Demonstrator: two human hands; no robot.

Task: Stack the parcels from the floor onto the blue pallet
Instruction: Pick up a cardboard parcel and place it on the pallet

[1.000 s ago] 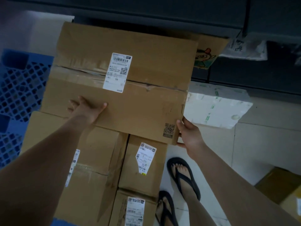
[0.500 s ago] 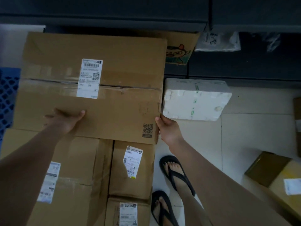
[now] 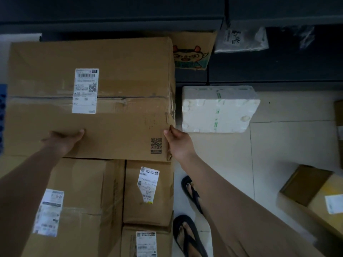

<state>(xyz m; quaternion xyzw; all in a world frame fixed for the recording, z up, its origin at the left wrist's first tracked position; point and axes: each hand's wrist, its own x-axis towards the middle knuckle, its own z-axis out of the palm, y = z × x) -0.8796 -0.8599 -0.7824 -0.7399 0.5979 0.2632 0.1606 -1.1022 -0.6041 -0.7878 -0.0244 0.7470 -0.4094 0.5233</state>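
Observation:
A large cardboard parcel (image 3: 115, 71) with a white label lies on top of other cardboard parcels (image 3: 83, 191), which hide most of the blue pallet (image 3: 1, 115); only a strip of it shows at the left edge. My left hand (image 3: 63, 140) rests flat on the large parcel's top near its front edge, thumb stretched out. My right hand (image 3: 178, 143) grips the parcel's front right corner, thumb on the edge and fingers round the side. Two smaller labelled parcels (image 3: 148, 191) sit below that corner.
On the tiled floor to the right lie a white foam box (image 3: 219, 108) and brown and yellow boxes (image 3: 315, 197). A cartoon-printed box (image 3: 191, 51) and a grey bag (image 3: 241, 38) sit by the dark shelving behind. My feet in black flip-flops (image 3: 191, 193) stand beside the stack.
The large parcel has turned from skewed to square with the parcels under it and shifted left. Both hands stayed on it. My view swung right, so less pallet shows.

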